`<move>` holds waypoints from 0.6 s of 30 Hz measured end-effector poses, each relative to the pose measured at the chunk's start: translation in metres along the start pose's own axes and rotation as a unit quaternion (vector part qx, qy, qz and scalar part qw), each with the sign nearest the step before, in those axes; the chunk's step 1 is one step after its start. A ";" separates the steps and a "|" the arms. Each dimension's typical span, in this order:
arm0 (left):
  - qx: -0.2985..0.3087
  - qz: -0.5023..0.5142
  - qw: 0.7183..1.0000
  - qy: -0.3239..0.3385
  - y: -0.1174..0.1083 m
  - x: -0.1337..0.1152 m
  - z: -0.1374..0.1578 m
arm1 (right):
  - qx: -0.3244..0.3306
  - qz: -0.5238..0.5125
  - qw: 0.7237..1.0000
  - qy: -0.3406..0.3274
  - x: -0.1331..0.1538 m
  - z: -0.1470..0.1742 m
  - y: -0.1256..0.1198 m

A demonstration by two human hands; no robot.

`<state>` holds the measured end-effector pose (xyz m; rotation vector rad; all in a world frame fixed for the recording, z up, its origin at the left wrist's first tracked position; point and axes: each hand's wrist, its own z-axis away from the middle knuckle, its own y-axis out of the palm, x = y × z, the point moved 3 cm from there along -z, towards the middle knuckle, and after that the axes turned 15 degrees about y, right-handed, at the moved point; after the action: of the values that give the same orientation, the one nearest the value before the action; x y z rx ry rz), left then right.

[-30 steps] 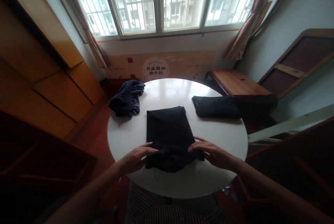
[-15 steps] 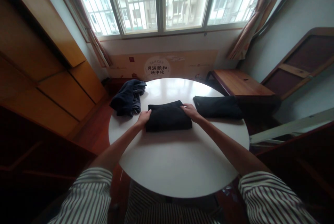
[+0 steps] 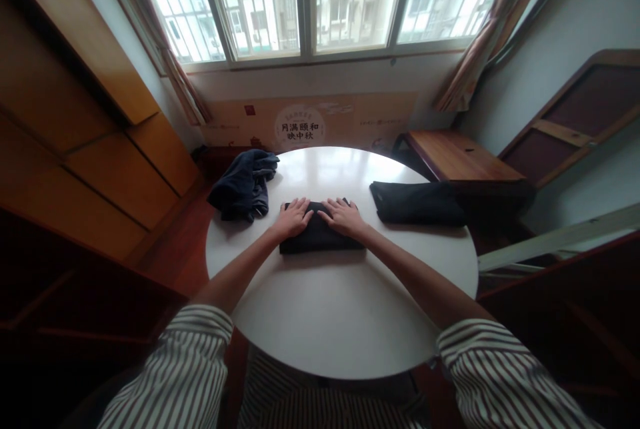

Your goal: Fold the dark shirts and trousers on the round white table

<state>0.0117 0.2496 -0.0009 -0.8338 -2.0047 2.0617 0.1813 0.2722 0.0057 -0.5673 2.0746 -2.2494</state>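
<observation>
A black garment, folded into a flat rectangle [image 3: 323,240], lies on the round white table [image 3: 345,322] in front of me. My left hand [image 3: 295,217] rests flat on its left part, fingers spread and pointing away from me. On its right part lies my right hand [image 3: 343,217], also flat with the fingers apart. The two thumbs point toward each other over the cloth. The hands cover much of the garment's upper half, and its exact kind does not show.
A crumpled dark blue garment [image 3: 240,187] lies at the table's left edge. Another folded black garment [image 3: 417,203] is at the right. Beyond the table stand a low wooden table [image 3: 465,155] at the right and a printed banner [image 3: 345,119] below the window.
Both hands have let go of the garment's side edges and moved inward onto its top, now spread flat. The garment looks lower and flatter.
</observation>
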 end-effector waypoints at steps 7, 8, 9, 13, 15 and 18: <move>0.011 0.024 0.999 -0.032 -0.003 0.021 0.000 | 0.021 -0.041 0.998 0.044 -0.033 -0.013 0.006; 0.014 0.015 0.999 -0.029 -0.004 0.019 -0.001 | 0.015 -0.046 0.998 0.051 -0.034 -0.014 0.004; 0.017 0.004 1.000 -0.025 -0.006 0.017 -0.001 | 0.008 -0.049 0.997 0.057 -0.034 -0.015 0.002; 0.024 -0.046 0.999 -0.012 -0.016 0.011 0.000 | -0.032 -0.060 0.994 0.085 -0.034 -0.009 -0.011; 0.029 -0.035 0.999 -0.026 -0.023 0.012 0.004 | -0.065 -0.064 0.991 0.099 -0.037 0.002 -0.020; 0.054 0.080 0.993 -0.069 -0.032 0.018 0.017 | -0.133 -0.069 0.977 0.150 -0.050 0.032 -0.034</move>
<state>-0.0205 0.2466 0.0242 -0.8815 -1.9288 2.3526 0.2448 0.2589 0.0275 -0.4122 2.5846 -2.2660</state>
